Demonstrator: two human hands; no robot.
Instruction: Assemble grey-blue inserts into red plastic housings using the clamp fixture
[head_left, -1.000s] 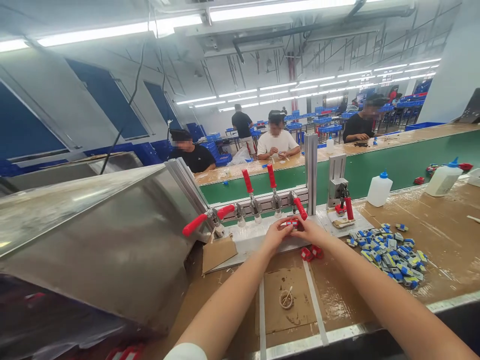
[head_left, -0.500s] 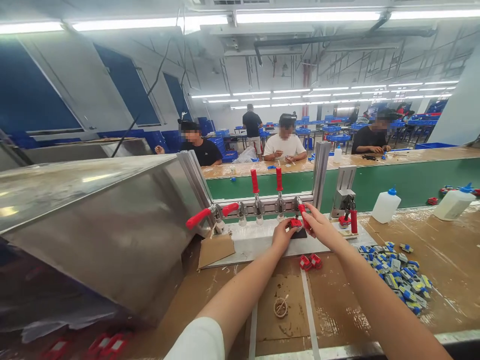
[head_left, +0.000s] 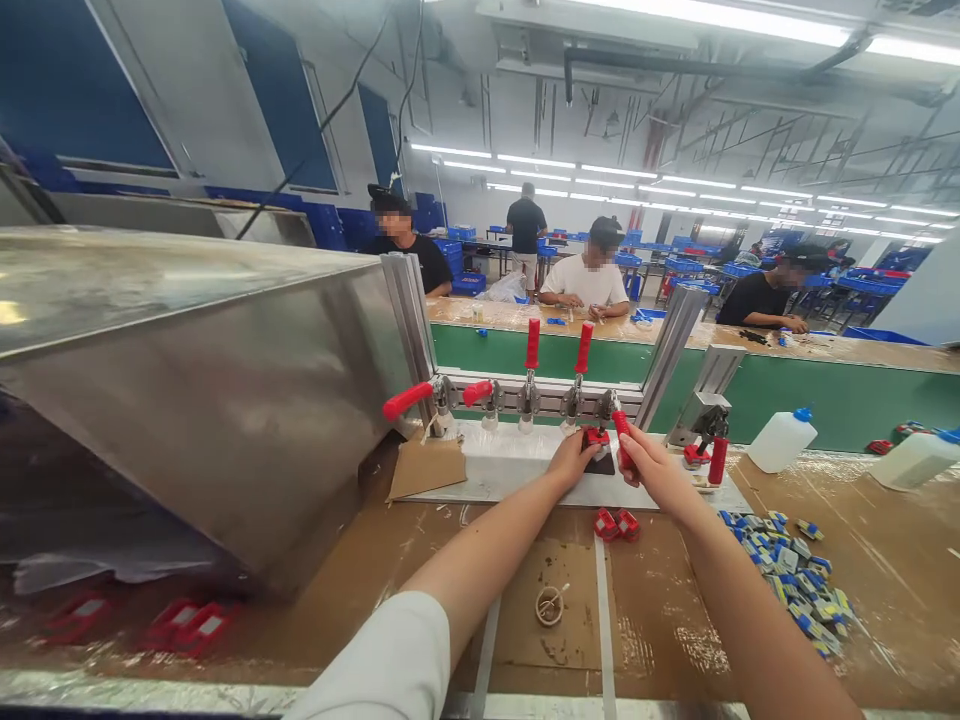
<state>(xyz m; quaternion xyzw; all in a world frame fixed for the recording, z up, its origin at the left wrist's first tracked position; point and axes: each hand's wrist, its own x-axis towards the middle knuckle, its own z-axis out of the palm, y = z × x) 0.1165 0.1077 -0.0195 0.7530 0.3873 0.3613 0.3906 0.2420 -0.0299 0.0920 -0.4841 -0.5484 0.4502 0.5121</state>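
Note:
My right hand (head_left: 651, 464) is closed around the red handle (head_left: 621, 428) of the rightmost toggle clamp on the frame, which points down. My left hand (head_left: 570, 460) grips a small red plastic part (head_left: 598, 438) that lies under that clamp on a black pad (head_left: 600, 464); its fingertips are partly hidden. Two more red parts (head_left: 615, 524) lie just in front of the white base plate (head_left: 495, 490). Left along the frame, two clamp handles (head_left: 532, 345) stand upright and two point left (head_left: 409, 400).
A pile of blue, grey and yellow parts (head_left: 799, 575) lies at right. Beyond it stand white bottles (head_left: 784, 440). A separate clamp stand (head_left: 709, 420) holds a red part. A small round dish (head_left: 549, 606) sits on cardboard. A large metal box (head_left: 225, 420) blocks the left. Co-workers sit opposite.
My view has shifted and tilted. My right hand has closed more fully round the clamp handle, lower down. My left hand stays at the red part.

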